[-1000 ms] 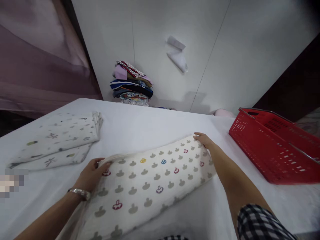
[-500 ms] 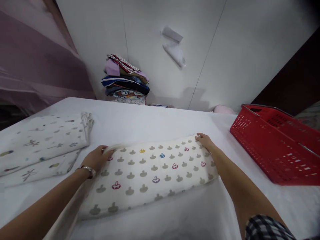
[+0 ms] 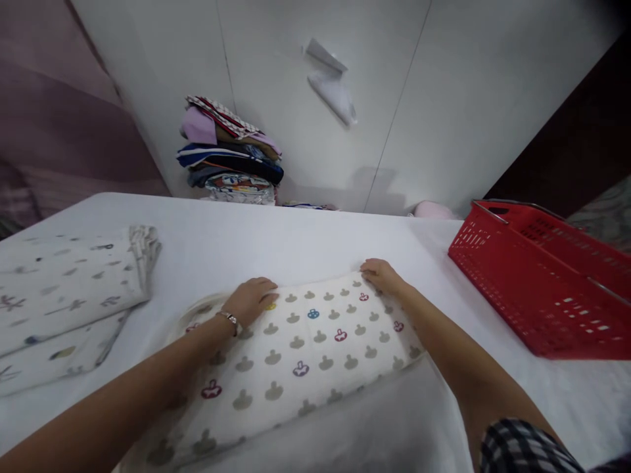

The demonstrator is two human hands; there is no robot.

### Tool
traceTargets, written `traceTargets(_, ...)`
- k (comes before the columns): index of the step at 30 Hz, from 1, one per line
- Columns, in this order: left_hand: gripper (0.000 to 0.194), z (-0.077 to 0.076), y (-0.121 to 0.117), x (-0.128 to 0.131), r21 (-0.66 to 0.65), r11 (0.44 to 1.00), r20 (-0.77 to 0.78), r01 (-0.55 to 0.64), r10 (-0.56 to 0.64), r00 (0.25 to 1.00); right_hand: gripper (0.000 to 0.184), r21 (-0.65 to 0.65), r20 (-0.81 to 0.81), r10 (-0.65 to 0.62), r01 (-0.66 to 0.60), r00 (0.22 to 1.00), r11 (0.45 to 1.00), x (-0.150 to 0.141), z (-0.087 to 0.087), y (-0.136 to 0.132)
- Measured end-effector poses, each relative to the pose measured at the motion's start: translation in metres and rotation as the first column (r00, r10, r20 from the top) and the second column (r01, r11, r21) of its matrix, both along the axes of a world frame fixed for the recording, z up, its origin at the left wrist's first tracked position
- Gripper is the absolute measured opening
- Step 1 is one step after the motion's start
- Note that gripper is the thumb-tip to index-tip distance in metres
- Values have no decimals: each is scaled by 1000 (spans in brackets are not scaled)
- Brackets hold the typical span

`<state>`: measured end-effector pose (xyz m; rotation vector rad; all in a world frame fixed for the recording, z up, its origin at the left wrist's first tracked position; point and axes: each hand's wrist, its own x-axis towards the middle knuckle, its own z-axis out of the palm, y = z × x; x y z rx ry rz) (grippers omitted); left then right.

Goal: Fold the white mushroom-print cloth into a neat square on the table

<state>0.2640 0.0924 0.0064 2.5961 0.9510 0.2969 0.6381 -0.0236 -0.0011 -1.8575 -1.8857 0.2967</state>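
Observation:
A white cloth [image 3: 328,358] with grey, red, blue and purple mushroom-like prints lies folded on the white table. My left hand [image 3: 250,300] rests on its upper surface near the far edge, fingers stretched to the right and laid on the fabric. At the cloth's far right corner, my right hand [image 3: 383,276] has its fingers closed over the edge; the thumb is mostly hidden. Plain whitish fabric [image 3: 374,420] spreads from the near side of the printed part. The cloth's left end looks loose and rumpled, partly covered by my left forearm.
Another folded white patterned cloth [image 3: 64,289] lies on the table [image 3: 256,243] at left. To the right stands a red perforated basket [image 3: 522,276] with metal handles. Behind the table are a stack of folded fabrics [image 3: 231,154] and a wall with white paper [image 3: 332,92] on it.
My left hand has moved right from the cloth's far left corner onto its printed top. My right hand stays at the far right corner. The view has shifted slightly.

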Motion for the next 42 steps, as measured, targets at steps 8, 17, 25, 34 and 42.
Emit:
traceTargets(8, 38, -1, -6, -1, -5, 1000, 88, -16, 17, 996, 15, 30, -22, -12, 13, 1000, 999, -3, 0, -2)
traceTargets(17, 32, 2, -8, 3, 13, 993, 41, -120, 119, 992, 25, -124, 160, -86, 106, 983, 987, -11, 2, 8)
traceTargets(25, 40, 0, -8, 8, 66, 992, -18, -105, 106, 994, 29, -60, 170, 28, -18, 985, 998, -3, -2, 6)
traceTargets(34, 26, -4, -17, 1, 271, 961, 47, 51, -66, 997, 18, 103, 237, 97, -125, 967, 987, -18, 8, -20)
traceTargets(42, 22, -6, -23, -4, 270, 947, 52, 173, -194, 980, 22, 65, 328, 91, -118, 940, 991, -22, 5, -37)
